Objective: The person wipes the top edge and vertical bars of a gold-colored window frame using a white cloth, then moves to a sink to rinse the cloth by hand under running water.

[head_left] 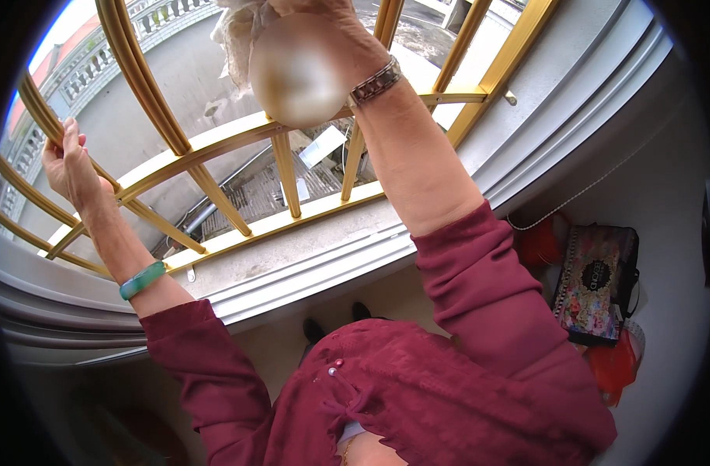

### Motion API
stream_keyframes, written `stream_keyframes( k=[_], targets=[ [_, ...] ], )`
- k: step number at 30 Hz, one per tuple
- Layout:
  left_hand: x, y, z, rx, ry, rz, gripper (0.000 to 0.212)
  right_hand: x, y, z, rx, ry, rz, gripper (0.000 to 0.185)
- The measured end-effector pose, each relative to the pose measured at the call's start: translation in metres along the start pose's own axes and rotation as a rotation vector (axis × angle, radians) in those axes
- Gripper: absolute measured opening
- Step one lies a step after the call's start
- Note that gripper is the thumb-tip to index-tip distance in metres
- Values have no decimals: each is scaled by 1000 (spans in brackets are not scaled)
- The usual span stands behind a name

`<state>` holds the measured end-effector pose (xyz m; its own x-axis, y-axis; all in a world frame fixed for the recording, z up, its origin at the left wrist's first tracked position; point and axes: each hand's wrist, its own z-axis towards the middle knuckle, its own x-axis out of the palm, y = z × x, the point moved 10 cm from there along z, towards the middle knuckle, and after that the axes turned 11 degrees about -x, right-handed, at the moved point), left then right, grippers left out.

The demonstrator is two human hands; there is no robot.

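Observation:
My left hand [72, 169] is wrapped around an upright gold-coloured metal bar [39, 110] of the window grille, at the far left. A green bangle [143, 280] circles that wrist. At the top of the view, my right hand [355, 41] is up against the grille with a crumpled, off-white cloth [235, 43] in it. A blurred round patch hides part of this hand, the cloth and the bars behind. The right wrist wears a metal-banded watch [376, 81]. Below both hands runs the grille's curved crossbar [197, 150].
White window tracks [331, 268] and a concrete sill [296, 247] lie between my body and the grille. Outside are a grey wall [174, 64] and a corrugated roof [244, 201]. A patterned box-shaped bag [596, 285] and red items [611, 364] sit at the right, near a beaded cord [582, 201].

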<state>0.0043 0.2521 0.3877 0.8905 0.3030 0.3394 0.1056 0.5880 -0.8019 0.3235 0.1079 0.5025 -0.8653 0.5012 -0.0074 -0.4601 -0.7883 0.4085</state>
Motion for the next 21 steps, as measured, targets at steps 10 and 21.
stream_keyframes(
  k=[10, 21],
  targets=[
    [9, -15, -2, 54, 109, 112, 28, 7, -36, -132, -431, 347, -632, 30],
    [193, -145, -292, 820, 1147, 227, 37, -29, 21, -125, -532, 326, -787, 29]
  ],
)
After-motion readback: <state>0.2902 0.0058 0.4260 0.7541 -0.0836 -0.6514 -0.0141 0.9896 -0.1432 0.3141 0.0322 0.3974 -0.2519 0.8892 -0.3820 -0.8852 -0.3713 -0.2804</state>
